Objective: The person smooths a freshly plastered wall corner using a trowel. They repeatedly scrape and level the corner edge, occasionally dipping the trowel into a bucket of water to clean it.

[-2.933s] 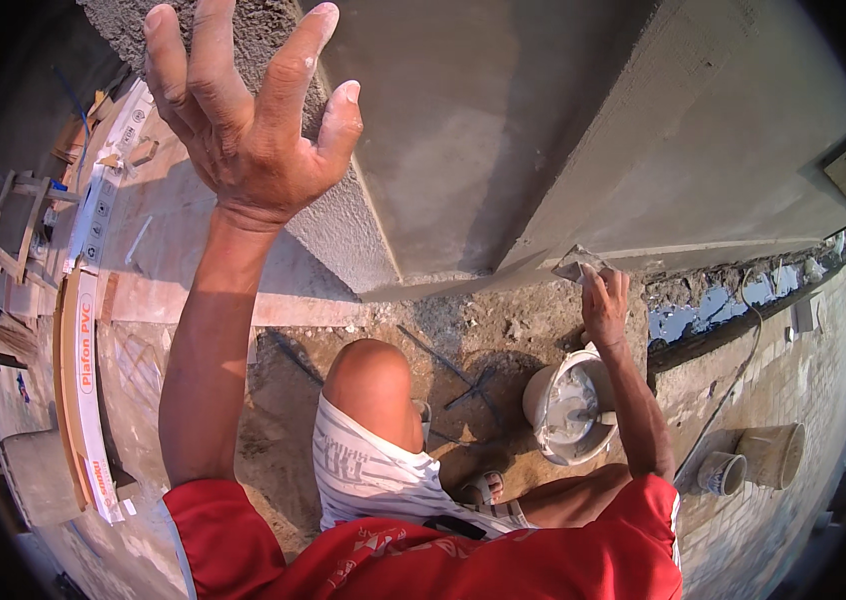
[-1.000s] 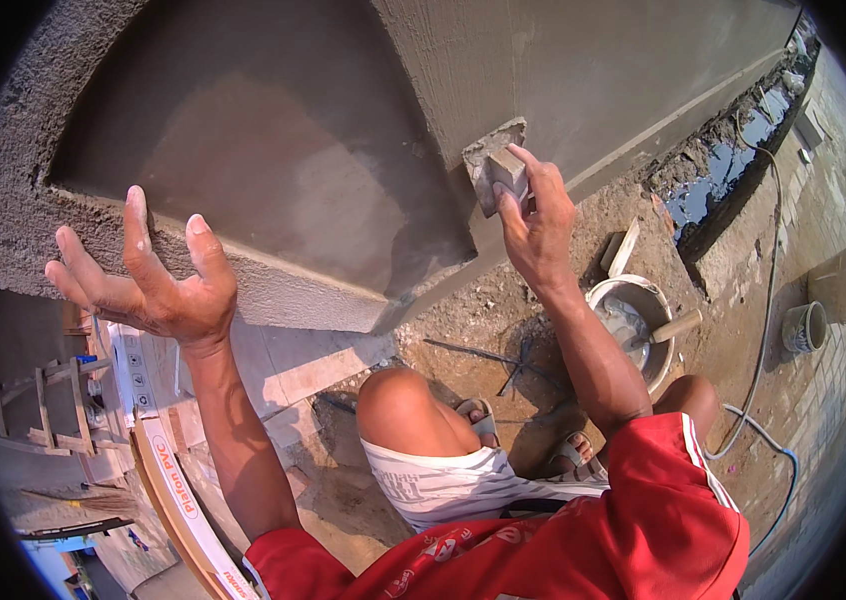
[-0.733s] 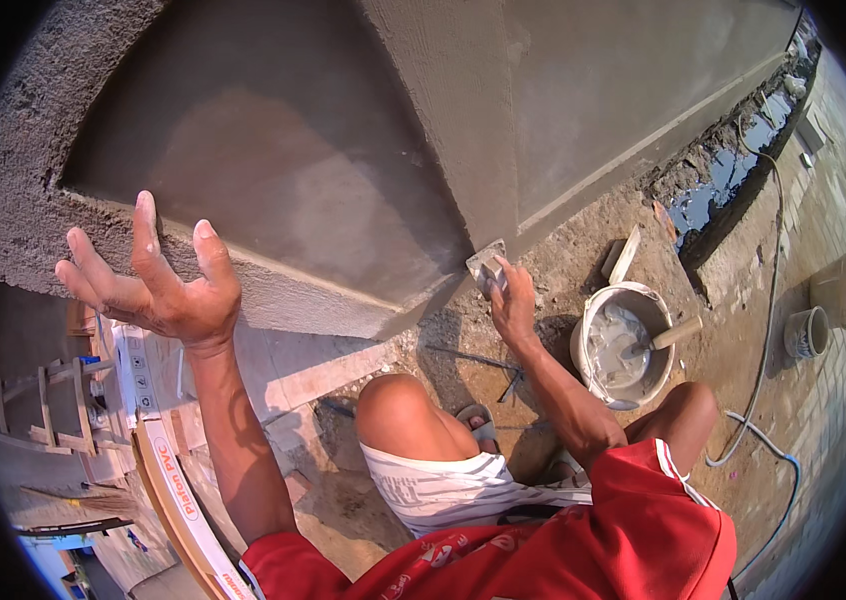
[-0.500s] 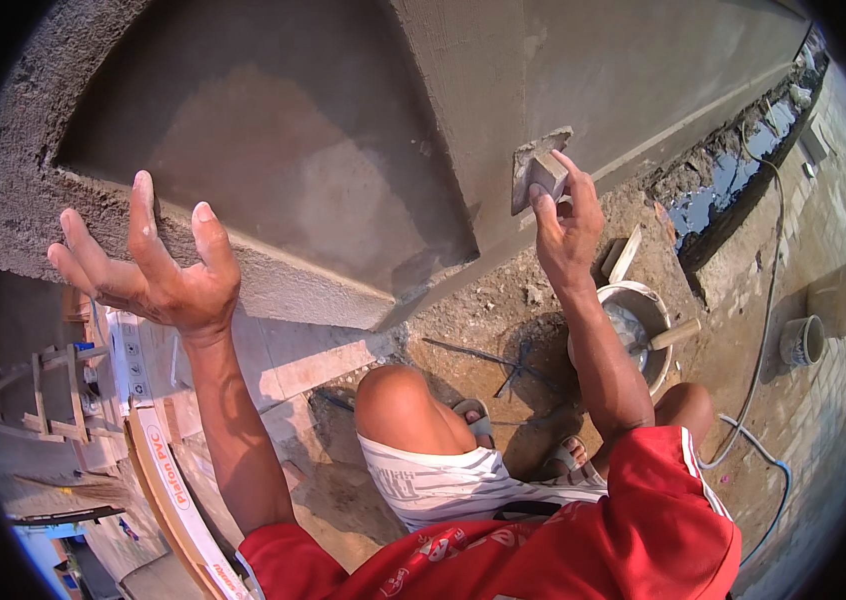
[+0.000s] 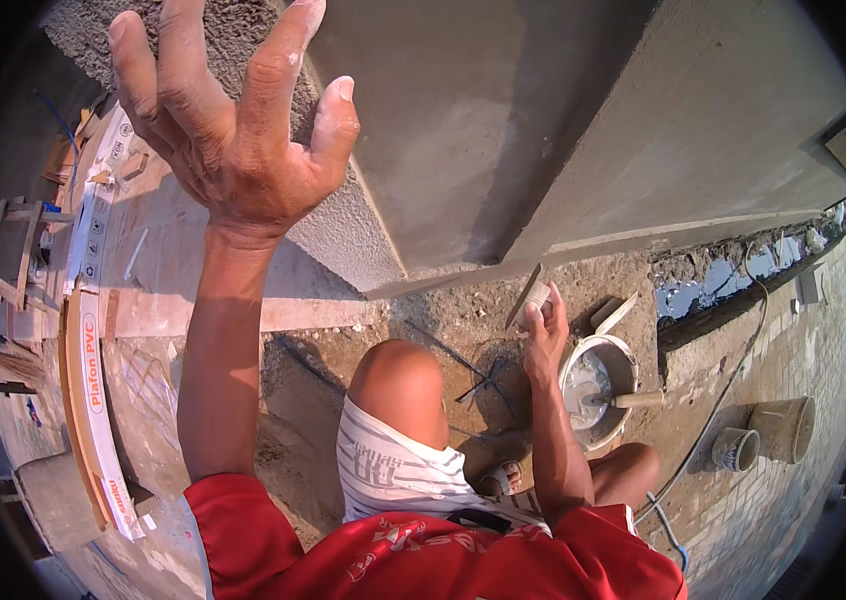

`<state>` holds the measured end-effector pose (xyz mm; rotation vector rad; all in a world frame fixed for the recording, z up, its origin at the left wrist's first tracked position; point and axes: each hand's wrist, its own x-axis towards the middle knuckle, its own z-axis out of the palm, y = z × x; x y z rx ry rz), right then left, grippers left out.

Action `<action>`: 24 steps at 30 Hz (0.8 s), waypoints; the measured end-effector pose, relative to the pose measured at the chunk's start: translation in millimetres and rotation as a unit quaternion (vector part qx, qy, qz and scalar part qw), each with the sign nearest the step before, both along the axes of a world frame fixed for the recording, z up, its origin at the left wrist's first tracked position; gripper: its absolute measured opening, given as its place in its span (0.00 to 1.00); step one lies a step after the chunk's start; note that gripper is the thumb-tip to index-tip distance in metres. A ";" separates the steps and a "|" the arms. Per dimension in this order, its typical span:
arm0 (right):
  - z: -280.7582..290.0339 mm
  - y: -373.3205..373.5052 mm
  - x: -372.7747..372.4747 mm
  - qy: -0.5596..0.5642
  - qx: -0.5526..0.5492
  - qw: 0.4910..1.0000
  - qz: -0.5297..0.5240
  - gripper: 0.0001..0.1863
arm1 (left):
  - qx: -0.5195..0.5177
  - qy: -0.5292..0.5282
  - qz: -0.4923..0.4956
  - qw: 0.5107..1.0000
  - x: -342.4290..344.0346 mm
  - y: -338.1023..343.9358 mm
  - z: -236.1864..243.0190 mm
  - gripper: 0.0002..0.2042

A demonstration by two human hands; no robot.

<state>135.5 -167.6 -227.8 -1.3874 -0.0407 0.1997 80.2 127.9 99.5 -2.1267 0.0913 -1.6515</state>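
My left hand [image 5: 238, 150] is raised with its fingers spread, holding nothing. It is in front of the rough plastered edge [image 5: 338, 235] of a grey wall; whether it touches is unclear. My right hand [image 5: 545, 340] grips a small plastering float [image 5: 527, 294] by its block handle. The float's thin plate is tilted nearly edge-on, apart from the wall and above the ground. The wall has a smooth recessed panel [image 5: 433, 110] and a flat face [image 5: 683, 130] to its right. Close by my right forearm stands a bucket [image 5: 627, 360] of wet grey mix, with a wooden-handled tool [image 5: 638, 399] in it.
A ditch with dark water [image 5: 713, 290] runs along the wall foot at right. Two more buckets [image 5: 781, 430] stand on paving, beside a hose [image 5: 713, 425]. Blue-black rods [image 5: 483, 382] lie before my knees. Long packaged panels [image 5: 93, 400] lie at left.
My right hand has drawn the float off the wall and lowered it toward the bucket. My left hand, still spread, now appears larger and higher. The whole view has shifted.
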 end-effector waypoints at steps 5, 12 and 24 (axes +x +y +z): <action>39.6 -38.2 -1.5 0.187 0.273 0.935 0.126 0.17 | -0.001 -0.004 -0.196 0.981 -27.9 5.5 -25.9 0.18; 46.8 -47.8 -16.5 0.340 0.480 0.787 0.184 0.12 | -0.759 0.297 -0.313 0.487 -54.6 -98.3 -264.6 0.16; 31.8 -18.4 -41.9 0.464 0.448 0.750 0.145 0.14 | -0.781 0.224 -0.558 -0.168 -30.1 -161.4 -320.5 0.20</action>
